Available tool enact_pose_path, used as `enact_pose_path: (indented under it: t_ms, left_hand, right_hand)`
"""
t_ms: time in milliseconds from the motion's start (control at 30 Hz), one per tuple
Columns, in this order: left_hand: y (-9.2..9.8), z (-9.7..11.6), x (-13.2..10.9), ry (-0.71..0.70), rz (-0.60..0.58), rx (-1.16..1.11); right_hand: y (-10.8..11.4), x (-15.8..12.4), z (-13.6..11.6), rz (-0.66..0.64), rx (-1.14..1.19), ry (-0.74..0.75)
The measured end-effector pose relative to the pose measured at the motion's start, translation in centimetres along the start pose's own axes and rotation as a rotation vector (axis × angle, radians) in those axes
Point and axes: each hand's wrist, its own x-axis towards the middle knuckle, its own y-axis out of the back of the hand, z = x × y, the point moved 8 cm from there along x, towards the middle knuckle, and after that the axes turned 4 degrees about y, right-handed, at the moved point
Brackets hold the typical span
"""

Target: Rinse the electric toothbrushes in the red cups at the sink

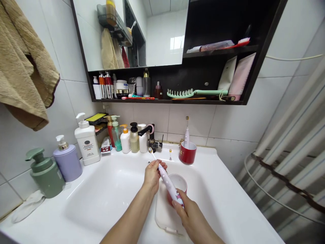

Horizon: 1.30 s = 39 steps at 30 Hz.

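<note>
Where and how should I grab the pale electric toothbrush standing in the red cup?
Best pinch the pale upright electric toothbrush by its thicker handle, just above the glossy red cup, probably from the front right: bristles point up, and the black tap stands left.

A toothbrush [166, 180] lies between the fingers [151, 168] above the basin [101, 189] and a cup [181, 180] in it; beyond the fingers stands the faucet [151, 136], farther right a second cup [188, 156] holding another toothbrush [187, 137], and to their left pump bottles [87, 145].
</note>
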Motion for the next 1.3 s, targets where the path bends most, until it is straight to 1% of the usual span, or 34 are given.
enact_pose_path:
  t_ms: [33, 67, 200, 233, 267, 367, 400, 433, 533, 567, 667, 767, 867, 933, 1000, 1133, 1300]
  left_hand:
    - [0.0, 0.0, 0.0, -0.009, 0.004, -0.006]
    - [0.1, 0.0, 0.0, -0.015, 0.008, -0.015]
    - [0.3, -0.1, 0.1, -0.011, 0.029, -0.046]
    - [0.4, -0.1, 0.2, -0.011, 0.034, -0.051]
    - [0.5, -0.1, 0.2, -0.014, 0.037, -0.057]
    - [0.5, 0.1, 0.4, -0.038, 0.033, -0.075]
    - [0.6, 0.2, 0.4, -0.044, 0.034, -0.080]
    - [0.6, 0.1, 0.4, -0.046, 0.037, -0.085]
    - [0.7, -0.1, 0.5, -0.033, 0.048, -0.100]
    - [0.8, -0.1, 0.5, -0.031, 0.051, -0.104]
    - [0.9, -0.1, 0.8, -0.026, 0.054, -0.090]
    - [1.9, 0.3, 1.5, -0.031, 0.096, -0.053]
    - [2.7, 0.4, 2.3, -0.012, 0.102, 0.141]
    - [2.5, -0.3, 3.0, 0.027, 0.063, 0.314]
    - [1.9, -1.1, 3.9, 0.042, 0.048, 0.430]
    - [0.6, -1.7, 7.0, 0.014, 0.114, 0.626]
    - [-1.0, -1.3, 11.3, -0.059, 0.233, 0.863]
  right_hand:
    - [0.1, 0.0, -0.1, 0.018, -0.014, 0.019]
    - [-0.1, 0.0, 0.0, 0.005, -0.006, 0.004]
    - [-1.8, -0.2, 1.1, -0.158, 0.100, -0.173]
    - [-1.9, -0.2, 1.1, -0.158, 0.090, -0.172]
    - [-1.7, -0.1, 0.9, -0.131, 0.054, -0.144]
    - [-0.5, 0.1, -0.1, 0.005, -0.119, 0.007]
    - [-0.5, 0.1, -0.3, 0.012, -0.139, 0.028]
    - [-0.7, 0.1, -0.1, -0.011, -0.128, 0.012]
    - [-1.8, 0.0, 0.9, -0.132, -0.027, -0.112]
    - [-1.8, -0.1, 1.0, -0.136, -0.024, -0.121]
    - [-1.0, 0.0, 0.5, -0.075, -0.114, -0.041]
    - [-0.8, -0.2, 0.6, -0.072, -0.146, -0.034]
    - [-0.7, -0.6, 0.4, -0.066, -0.131, -0.041]
    - [-0.5, -0.7, 0.1, -0.042, -0.110, -0.026]
    - [-0.4, -0.7, -0.1, -0.021, -0.102, 0.011]
    - [0.1, -0.3, -0.4, 0.018, -0.132, 0.108]
    - [0.6, -0.1, -0.8, 0.025, -0.125, 0.165]
